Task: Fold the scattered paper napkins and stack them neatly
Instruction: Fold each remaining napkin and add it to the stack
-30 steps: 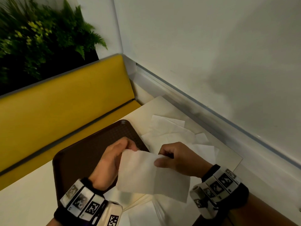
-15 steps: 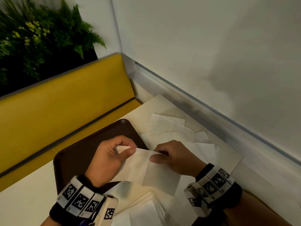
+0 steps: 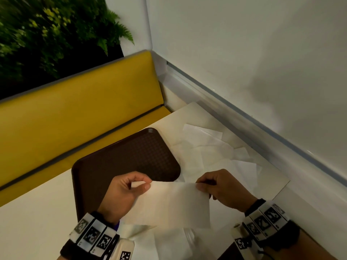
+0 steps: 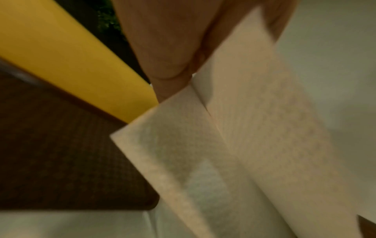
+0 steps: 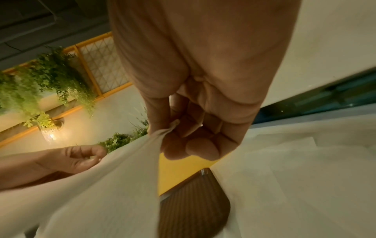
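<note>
**tray_watcher:** Head view has the left hand [image 3: 123, 196] and right hand [image 3: 224, 190] both pinching the top edge of one napkin [image 3: 172, 205], thumb against fingers at each upper corner. It's stretched flat between them, hanging over the pile nearest the wrists. A second ago that same sheet was bunched close, hands almost touching; now they've pulled apart and the edge is taut.

**foldbot99:** Yeah, right wrist cam backs that up: the corner is squeezed between thumb and fingers [image 5: 162, 128]. Left wrist view is blurry, but the paper runs right up into the grip.

**tray_watcher:** So I'd say it's just been opened out or squared up, and the real crease comes next. Not stacked yet.

**foldbot99:** Agreed, early days. Loose napkins [image 3: 206, 147] lie scattered beyond the right hand, and a few flat sheets [image 3: 169, 243] sit between the wrists. Can't tell whether those are folded. The brown tray [image 3: 112, 166] sits beyond the left hand.
</note>
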`<state>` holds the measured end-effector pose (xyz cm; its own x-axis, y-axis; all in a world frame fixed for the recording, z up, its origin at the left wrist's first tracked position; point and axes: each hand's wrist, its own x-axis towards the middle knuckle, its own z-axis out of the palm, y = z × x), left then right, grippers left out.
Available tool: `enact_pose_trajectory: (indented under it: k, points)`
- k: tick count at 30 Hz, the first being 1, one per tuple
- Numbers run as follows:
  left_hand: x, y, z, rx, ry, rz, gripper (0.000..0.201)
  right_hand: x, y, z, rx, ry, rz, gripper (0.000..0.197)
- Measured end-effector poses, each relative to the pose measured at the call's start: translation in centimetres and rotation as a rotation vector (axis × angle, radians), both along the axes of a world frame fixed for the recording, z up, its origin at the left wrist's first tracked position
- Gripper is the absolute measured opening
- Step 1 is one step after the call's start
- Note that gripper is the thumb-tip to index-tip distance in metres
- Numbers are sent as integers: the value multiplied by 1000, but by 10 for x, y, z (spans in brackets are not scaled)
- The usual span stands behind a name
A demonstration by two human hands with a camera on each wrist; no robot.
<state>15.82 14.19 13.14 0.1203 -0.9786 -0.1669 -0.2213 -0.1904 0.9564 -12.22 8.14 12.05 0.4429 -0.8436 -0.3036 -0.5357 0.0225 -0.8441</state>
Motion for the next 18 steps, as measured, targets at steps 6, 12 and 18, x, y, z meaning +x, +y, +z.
enact_pose_trajectory:
  k: [6,12,18]
  points:
    - [14,84,-72,264,-118,86,28,23,27,-50,107,120,99,12]
    - [17,139,-137,410,-284,143,37,51,59,-107,129,279,282,10]
    - [13,132,-149,336,-494,150,30,67,65,-131,-29,354,239,18]
